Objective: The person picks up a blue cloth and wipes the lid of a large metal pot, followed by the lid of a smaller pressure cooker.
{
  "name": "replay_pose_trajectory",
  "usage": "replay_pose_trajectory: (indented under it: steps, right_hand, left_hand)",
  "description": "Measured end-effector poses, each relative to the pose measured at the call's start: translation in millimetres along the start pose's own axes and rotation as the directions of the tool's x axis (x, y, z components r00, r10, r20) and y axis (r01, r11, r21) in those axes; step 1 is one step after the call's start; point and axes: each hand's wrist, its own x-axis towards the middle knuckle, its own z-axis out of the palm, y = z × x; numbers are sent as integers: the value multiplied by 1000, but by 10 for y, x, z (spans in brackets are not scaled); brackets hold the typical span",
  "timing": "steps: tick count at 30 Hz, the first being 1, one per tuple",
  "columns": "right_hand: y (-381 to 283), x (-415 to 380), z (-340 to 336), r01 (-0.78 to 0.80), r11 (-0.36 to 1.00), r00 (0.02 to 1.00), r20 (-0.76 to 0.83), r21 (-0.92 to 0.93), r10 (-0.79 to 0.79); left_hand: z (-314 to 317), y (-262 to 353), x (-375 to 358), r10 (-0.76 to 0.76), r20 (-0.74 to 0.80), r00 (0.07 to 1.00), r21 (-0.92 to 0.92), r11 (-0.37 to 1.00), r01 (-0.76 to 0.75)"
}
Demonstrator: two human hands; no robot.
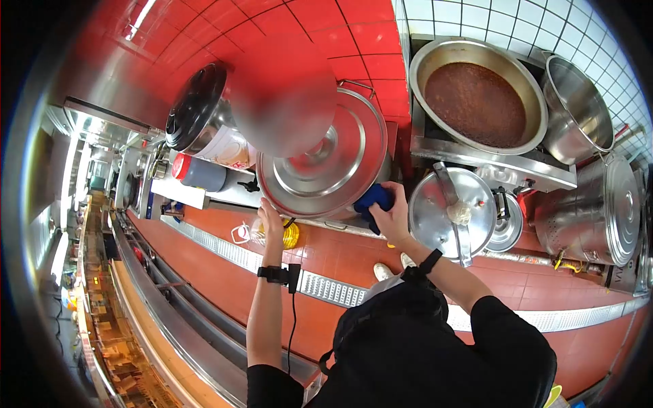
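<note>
A large steel pot with a round metal lid (364,146) stands in front of me against the red tiled wall. My left hand (270,223) lies with fingers stretched along the near left edge of this pot. At its near right side, my right hand (394,216) is closed on a dark blue cloth (373,202), which is pressed against the pot's edge. A blurred grey-red patch covers the lid's upper left part. Below my left hand, a bottle of yellow liquid (291,236) stands on the floor.
To the right are a wide basin of brown-red sauce (476,102), a deep steel pot (578,109), a lidded pot with a utensil across it (435,211) and a tall lidded pot (588,211). A red-capped jar (201,172) stands left. A steel counter (197,347) runs behind.
</note>
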Motion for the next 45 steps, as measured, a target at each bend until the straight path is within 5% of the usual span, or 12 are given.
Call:
replay_pose_trajectory:
  steps: [4,7,12,16,21,24,30,32,37,39,43,45]
  right_hand:
    - [14,154,-45,284,953,948,-114,-109,-296]
    - [36,256,-61,218,971,959,-163,-102,-232]
    - [471,913,-76,100,992,878,-462,-81,-126]
    - [545,1736,-8,123,945,834,-485,-303,-264]
    - [1063,2402,7,-31,949,954,-293,-315,-66]
    - [1037,2262,-47,-256,896,952,-257,-362,168]
    - [961,1576,-209,-170,887,968,-240,-429,70]
    - [755,1254,-239,-224,890,966,-212,-397,149]
    - [70,336,-180,-119,983,991,-71,-137,110]
    - [19,61,-126,-162,986,986,33,-32,163]
    - [165,253,62,32,997,989,-145,70,-22]
    - [149,539,-3,134,981,963,-214,-139,-162]
  left_hand:
    - [-1,12,20,-51,19,999,30,998,50]
    - [-3,-38,78,-78,60,995,-253,963,91]
    - [112,91,-145,32,-71,997,-154,987,-43]
    - [158,81,-113,142,-122,982,-165,973,-161]
    - [143,324,-371,-17,-67,998,-313,950,-5]
    - [143,313,-385,-55,-50,997,-314,949,37]
    - [95,99,-241,65,12,998,-319,946,-58]
    - [129,123,-249,55,-104,993,-287,954,-83]
    - [7,-181,50,252,-11,968,-242,938,-247]
    - [2,-156,-46,178,-24,984,-299,938,-177]
    - [125,188,-296,-9,-61,998,-371,929,-14]
    - [80,136,-257,-13,-50,999,-353,936,-5]
